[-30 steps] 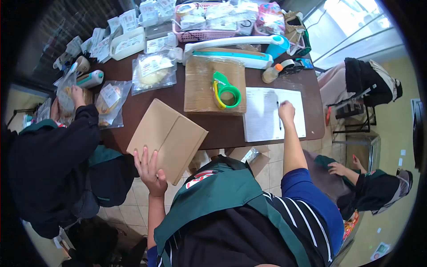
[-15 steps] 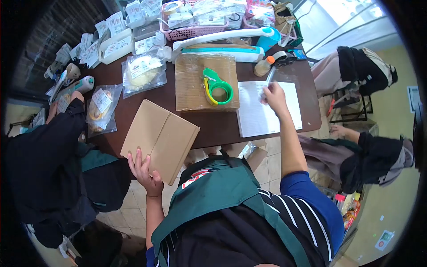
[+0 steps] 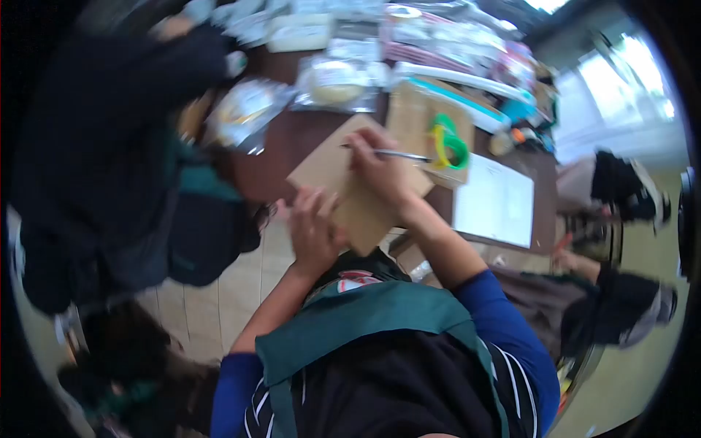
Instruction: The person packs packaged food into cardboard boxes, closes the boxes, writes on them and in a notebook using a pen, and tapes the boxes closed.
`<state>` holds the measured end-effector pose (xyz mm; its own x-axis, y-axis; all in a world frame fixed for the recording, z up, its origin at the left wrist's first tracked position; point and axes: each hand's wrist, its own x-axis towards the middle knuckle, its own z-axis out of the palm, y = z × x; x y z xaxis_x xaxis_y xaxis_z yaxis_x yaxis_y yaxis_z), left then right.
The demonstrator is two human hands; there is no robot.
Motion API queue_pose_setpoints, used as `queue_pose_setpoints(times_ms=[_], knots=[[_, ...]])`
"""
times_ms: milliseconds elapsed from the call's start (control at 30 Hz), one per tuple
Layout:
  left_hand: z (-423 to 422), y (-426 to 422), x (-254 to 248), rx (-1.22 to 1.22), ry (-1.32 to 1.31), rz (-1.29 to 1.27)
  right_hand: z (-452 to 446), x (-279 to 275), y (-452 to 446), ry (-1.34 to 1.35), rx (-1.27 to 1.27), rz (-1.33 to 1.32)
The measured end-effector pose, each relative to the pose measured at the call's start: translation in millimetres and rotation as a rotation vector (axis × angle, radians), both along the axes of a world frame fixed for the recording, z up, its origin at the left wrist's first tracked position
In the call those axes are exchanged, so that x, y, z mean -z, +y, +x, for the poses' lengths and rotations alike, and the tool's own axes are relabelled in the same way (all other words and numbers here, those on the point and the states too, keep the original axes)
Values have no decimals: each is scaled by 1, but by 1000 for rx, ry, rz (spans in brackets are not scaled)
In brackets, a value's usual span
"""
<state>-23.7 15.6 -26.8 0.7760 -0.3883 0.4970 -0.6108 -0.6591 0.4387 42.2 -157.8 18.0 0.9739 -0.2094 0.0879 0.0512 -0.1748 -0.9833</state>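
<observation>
A brown cardboard box (image 3: 369,212) lies tilted at the near edge of the dark table. Against its lower left side rests my left hand (image 3: 315,232), fingers spread on the cardboard. My right hand (image 3: 380,164) is closed around a pen (image 3: 405,155) above the upper part of the box. Just beyond and to the right, a taped carton (image 3: 412,109) bears a green and yellow tape dispenser (image 3: 454,152). An open book of white pages (image 3: 494,201) lies right of the carton. The view is blurred by motion.
Bagged food packs (image 3: 248,109) and a clear bag with a pale round item (image 3: 337,82) lie at the left. Behind are a white and teal sealer (image 3: 467,98) and a pink basket (image 3: 416,55). A co-worker in dark clothes (image 3: 109,160) stands left; others are at the right.
My right hand has moved left with the pen, from over the white pages to over the box. The camera view has swung, so the table items appear farther right.
</observation>
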Motion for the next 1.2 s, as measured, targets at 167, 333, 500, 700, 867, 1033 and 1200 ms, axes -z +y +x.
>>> queue_pose_setpoints(times_ms=[167, 333, 500, 700, 867, 1033, 1200], knots=[[-2, 9, -9, -1, 28, -20, 3, -1, 3, -12, -34, 78], [-5, 6, -4, -51, 25, -144, 11, -5, 59, -9, -152, 80], [-6, 5, -7, -76, -4, -105, 5, -9, 73, 36, -116, -68], [-13, 4, -9, -144, -16, -168, 7, 6, 67, -39, 9, -211], [-15, 3, -5, -134, 10, -104, 6, 8, 70, -57, -5, -188], [-13, 4, -7, -136, -33, -98, 8, 12, 67, -34, -6, -260], [-12, 4, -7, -141, -34, -106, 6, 9, 65, -226, -6, -440]])
